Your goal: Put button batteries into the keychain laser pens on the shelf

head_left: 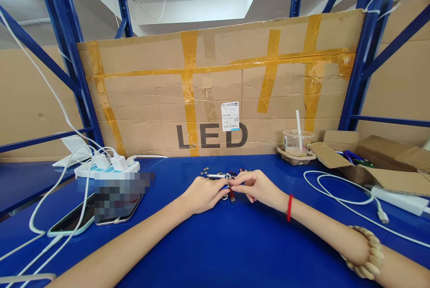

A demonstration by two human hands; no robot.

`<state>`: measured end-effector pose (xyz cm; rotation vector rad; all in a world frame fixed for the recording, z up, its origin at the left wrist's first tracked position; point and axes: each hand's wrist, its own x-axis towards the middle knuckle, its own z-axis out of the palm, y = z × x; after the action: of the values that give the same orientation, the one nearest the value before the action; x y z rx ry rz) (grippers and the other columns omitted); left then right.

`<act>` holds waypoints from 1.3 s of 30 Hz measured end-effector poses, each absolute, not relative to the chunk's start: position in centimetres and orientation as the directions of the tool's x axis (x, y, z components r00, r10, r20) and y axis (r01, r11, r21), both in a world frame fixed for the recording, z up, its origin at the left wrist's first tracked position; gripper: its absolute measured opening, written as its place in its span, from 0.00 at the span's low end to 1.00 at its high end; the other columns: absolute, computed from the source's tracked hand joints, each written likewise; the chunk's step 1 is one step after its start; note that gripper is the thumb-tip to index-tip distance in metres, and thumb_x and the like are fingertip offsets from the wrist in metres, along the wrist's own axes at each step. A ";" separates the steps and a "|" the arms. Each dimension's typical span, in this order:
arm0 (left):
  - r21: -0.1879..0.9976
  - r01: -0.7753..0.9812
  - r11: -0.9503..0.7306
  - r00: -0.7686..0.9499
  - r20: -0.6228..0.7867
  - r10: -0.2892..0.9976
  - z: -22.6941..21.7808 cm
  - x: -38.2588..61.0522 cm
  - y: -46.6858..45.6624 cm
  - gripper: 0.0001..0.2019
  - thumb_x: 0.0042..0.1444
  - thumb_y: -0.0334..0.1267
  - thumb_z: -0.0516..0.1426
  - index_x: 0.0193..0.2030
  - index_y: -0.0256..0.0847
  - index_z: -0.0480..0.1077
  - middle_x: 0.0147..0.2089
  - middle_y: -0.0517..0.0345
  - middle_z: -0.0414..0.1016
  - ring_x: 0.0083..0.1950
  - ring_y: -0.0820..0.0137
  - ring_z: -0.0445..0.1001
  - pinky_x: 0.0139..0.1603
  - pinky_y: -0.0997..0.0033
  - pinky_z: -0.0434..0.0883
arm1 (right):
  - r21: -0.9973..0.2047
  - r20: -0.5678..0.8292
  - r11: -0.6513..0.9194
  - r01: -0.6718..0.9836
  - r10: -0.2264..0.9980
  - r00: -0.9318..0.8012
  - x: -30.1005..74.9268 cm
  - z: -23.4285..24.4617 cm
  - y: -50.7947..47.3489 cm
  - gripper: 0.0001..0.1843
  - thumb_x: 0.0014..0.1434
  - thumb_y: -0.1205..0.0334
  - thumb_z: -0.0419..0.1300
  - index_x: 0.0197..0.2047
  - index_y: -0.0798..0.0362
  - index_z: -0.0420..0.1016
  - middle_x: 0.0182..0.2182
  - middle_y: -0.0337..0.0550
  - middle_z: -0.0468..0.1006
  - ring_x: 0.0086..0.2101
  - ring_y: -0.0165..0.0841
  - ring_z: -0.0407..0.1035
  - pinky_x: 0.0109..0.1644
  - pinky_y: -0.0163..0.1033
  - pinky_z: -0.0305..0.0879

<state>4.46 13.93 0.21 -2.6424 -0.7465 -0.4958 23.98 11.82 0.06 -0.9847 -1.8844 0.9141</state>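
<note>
My left hand [205, 195] and my right hand [258, 188] meet over the blue tabletop, their fingertips pinched close together. Both are closed around a tiny item between them, with a bit of blue and metal showing; the fingers cover its kind. Just beyond my left fingers lies a slim silver tube [215, 176]. A dark red cylinder [231, 196] with a metal end sticks out below the fingertips. Several small round metal discs [204, 171], like button cells, lie behind my left hand. More small red and dark pieces are partly hidden behind my right hand.
To the left are a white power strip [132, 168] with chargers, cables and a phone [72, 218] beside a blurred patch. At the right are a plastic cup [291, 140] with a straw, an opened cardboard box [391, 176] and a coiled white cable [331, 199]. A cardboard panel [151, 113] stands behind.
</note>
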 end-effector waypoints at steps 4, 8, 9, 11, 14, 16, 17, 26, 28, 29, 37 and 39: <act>-0.214 0.553 -0.805 0.791 0.440 0.426 0.1 4.5 14.0 0.14 0.61 0.42 0.41 0.44 0.41 0.62 0.31 0.60 0.73 0.30 0.72 0.72 0.27 0.76 0.61 | -0.847 0.310 0.432 0.309 0.874 -0.374 24.0 0.1 11.7 0.21 0.47 0.50 0.60 0.37 0.58 0.76 0.29 0.45 0.72 0.13 0.19 0.57 0.17 0.30 0.54; -0.208 0.570 -0.795 0.780 0.441 0.444 0.1 4.5 14.0 0.14 0.61 0.43 0.40 0.45 0.41 0.61 0.33 0.60 0.73 0.31 0.72 0.72 0.28 0.76 0.62 | -0.827 0.331 0.453 0.333 0.871 -0.364 23.9 0.0 11.6 0.21 0.48 0.49 0.58 0.38 0.57 0.75 0.31 0.45 0.72 0.13 0.18 0.57 0.18 0.30 0.55; -0.208 0.572 -0.793 0.780 0.436 0.448 0.2 4.5 14.0 0.14 0.61 0.43 0.40 0.45 0.41 0.62 0.34 0.60 0.73 0.32 0.72 0.72 0.28 0.76 0.63 | -0.823 0.335 0.458 0.336 0.869 -0.365 23.9 0.0 11.6 0.20 0.49 0.50 0.58 0.38 0.57 0.75 0.32 0.45 0.72 0.13 0.18 0.57 0.18 0.31 0.55; -0.215 0.575 -0.789 0.782 0.428 0.453 0.2 4.6 13.9 0.14 0.62 0.42 0.40 0.45 0.41 0.62 0.34 0.60 0.73 0.32 0.72 0.72 0.28 0.76 0.63 | -0.817 0.338 0.465 0.341 0.865 -0.370 23.9 -0.1 11.6 0.20 0.49 0.50 0.58 0.37 0.57 0.76 0.33 0.45 0.72 0.13 0.18 0.57 0.18 0.31 0.56; -0.228 0.577 -0.785 0.786 0.416 0.457 0.3 4.5 13.8 0.14 0.61 0.42 0.40 0.44 0.41 0.62 0.35 0.60 0.73 0.32 0.72 0.72 0.27 0.76 0.62 | -0.815 0.336 0.467 0.342 0.863 -0.378 23.9 -0.3 11.8 0.19 0.49 0.50 0.58 0.38 0.56 0.76 0.34 0.46 0.72 0.13 0.18 0.57 0.17 0.31 0.56; -0.235 0.575 -0.784 0.790 0.409 0.457 0.3 4.5 13.8 0.14 0.61 0.42 0.40 0.44 0.40 0.61 0.34 0.60 0.73 0.31 0.72 0.72 0.26 0.76 0.62 | -0.815 0.337 0.468 0.341 0.862 -0.379 23.9 -0.3 12.0 0.18 0.49 0.50 0.58 0.37 0.56 0.76 0.36 0.47 0.71 0.13 0.18 0.58 0.17 0.31 0.56; -0.238 0.575 -0.783 0.791 0.406 0.458 0.3 4.5 13.8 0.14 0.61 0.42 0.40 0.44 0.40 0.61 0.34 0.60 0.73 0.31 0.72 0.72 0.26 0.76 0.62 | -0.817 0.333 0.464 0.342 0.864 -0.378 23.8 -0.3 12.0 0.18 0.49 0.50 0.58 0.36 0.56 0.76 0.36 0.47 0.71 0.13 0.18 0.58 0.17 0.31 0.55; -0.227 0.575 -0.786 0.791 0.400 0.463 0.4 4.5 13.7 0.14 0.61 0.42 0.41 0.44 0.40 0.62 0.35 0.59 0.73 0.31 0.71 0.72 0.27 0.75 0.63 | -0.824 0.299 0.438 0.360 0.875 -0.380 23.8 0.0 11.8 0.20 0.49 0.49 0.57 0.37 0.58 0.75 0.34 0.47 0.73 0.13 0.19 0.57 0.15 0.29 0.51; -0.223 0.574 -0.788 0.791 0.397 0.465 0.3 4.5 13.7 0.14 0.61 0.42 0.41 0.44 0.39 0.62 0.36 0.59 0.73 0.32 0.71 0.72 0.28 0.75 0.63 | -0.816 0.293 0.434 0.382 0.880 -0.374 23.9 -0.1 11.9 0.22 0.49 0.49 0.57 0.38 0.58 0.75 0.32 0.47 0.73 0.13 0.19 0.58 0.15 0.29 0.51; -0.221 0.574 -0.788 0.791 0.396 0.466 0.3 4.5 13.8 0.14 0.61 0.42 0.41 0.45 0.40 0.62 0.36 0.59 0.73 0.32 0.71 0.72 0.29 0.75 0.63 | -0.812 0.283 0.426 0.399 0.885 -0.369 23.9 -0.2 11.9 0.22 0.49 0.49 0.57 0.38 0.59 0.75 0.29 0.47 0.73 0.13 0.20 0.57 0.15 0.29 0.52; -0.235 0.581 -0.779 0.789 0.395 0.470 0.3 4.4 13.7 0.15 0.61 0.42 0.40 0.45 0.39 0.62 0.34 0.57 0.73 0.32 0.72 0.72 0.28 0.76 0.64 | -0.799 0.277 0.421 0.430 0.892 -0.358 23.8 -0.3 11.8 0.21 0.49 0.48 0.57 0.37 0.58 0.75 0.22 0.43 0.72 0.13 0.21 0.57 0.15 0.29 0.52; -0.231 0.576 -0.784 0.790 0.403 0.462 0.3 4.4 13.7 0.15 0.61 0.42 0.40 0.46 0.39 0.62 0.35 0.58 0.73 0.32 0.72 0.72 0.28 0.77 0.64 | -0.796 0.299 0.440 0.415 0.883 -0.362 23.8 -0.2 11.7 0.21 0.49 0.49 0.58 0.37 0.58 0.75 0.25 0.44 0.73 0.13 0.20 0.57 0.16 0.29 0.53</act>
<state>4.42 13.70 0.31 -2.6374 -0.7920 -0.4669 23.76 11.71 -0.17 -1.0908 -1.9558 0.8063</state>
